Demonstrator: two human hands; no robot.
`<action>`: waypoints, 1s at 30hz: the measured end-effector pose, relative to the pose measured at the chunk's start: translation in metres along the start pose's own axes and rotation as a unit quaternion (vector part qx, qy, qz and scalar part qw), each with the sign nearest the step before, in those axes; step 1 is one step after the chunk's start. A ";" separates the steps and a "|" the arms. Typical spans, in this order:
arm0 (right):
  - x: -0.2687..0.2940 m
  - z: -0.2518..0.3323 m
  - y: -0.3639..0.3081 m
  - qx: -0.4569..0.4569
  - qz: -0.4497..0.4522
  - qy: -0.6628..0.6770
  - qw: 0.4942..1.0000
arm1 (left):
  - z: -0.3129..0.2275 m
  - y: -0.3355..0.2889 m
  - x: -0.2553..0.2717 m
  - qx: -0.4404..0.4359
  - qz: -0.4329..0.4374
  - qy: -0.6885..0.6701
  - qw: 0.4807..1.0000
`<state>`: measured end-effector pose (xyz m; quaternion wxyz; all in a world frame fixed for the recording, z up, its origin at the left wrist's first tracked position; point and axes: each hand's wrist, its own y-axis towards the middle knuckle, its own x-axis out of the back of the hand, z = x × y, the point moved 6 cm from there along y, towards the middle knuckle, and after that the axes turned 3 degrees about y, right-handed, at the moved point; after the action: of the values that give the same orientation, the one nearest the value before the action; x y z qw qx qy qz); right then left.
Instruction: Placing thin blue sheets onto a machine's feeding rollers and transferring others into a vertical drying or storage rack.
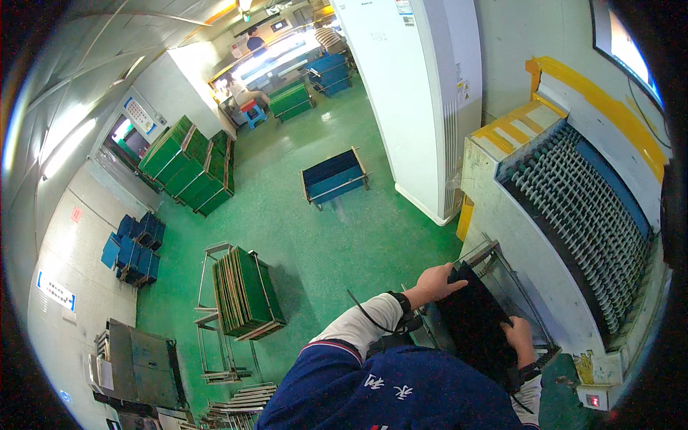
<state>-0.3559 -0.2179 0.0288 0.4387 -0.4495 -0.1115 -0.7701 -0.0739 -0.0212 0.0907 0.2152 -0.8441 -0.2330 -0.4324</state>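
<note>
Green floor (322, 261) open left of metal frame (527, 301); roller machine (580, 215) barring the right edge, white cabinet (408, 93) beyond the far corner.

A factory workshop with a production machine and boards in racks.
The green-coated floor (276, 197), a large machine with a bed of closely set rollers (580, 222), an upright rack of green boards (259, 290), stacked green crates (183, 161) and clustered blue bins (136, 258) all point to industrial work. At the far end, people (256, 43) are near what looks like a brightly lit workbench (276, 61), though glare and distance blur the details there.
</note>
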 end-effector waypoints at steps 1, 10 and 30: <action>-0.001 -0.001 0.000 0.003 -0.004 0.000 1.000 | -0.001 0.000 0.001 -0.002 -0.002 -0.001 1.000; -0.001 -0.002 0.001 0.001 -0.012 -0.009 1.000 | 0.000 0.000 0.000 -0.007 -0.011 -0.005 1.000; 0.012 0.024 -0.010 0.021 -0.035 -0.017 0.999 | -0.004 -0.009 0.010 -0.004 -0.028 -0.025 0.999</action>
<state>-0.3524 -0.2054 0.0547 0.4191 -0.4493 -0.1510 -0.7744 -0.0763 -0.0136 0.1027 0.1939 -0.8487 -0.2602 -0.4176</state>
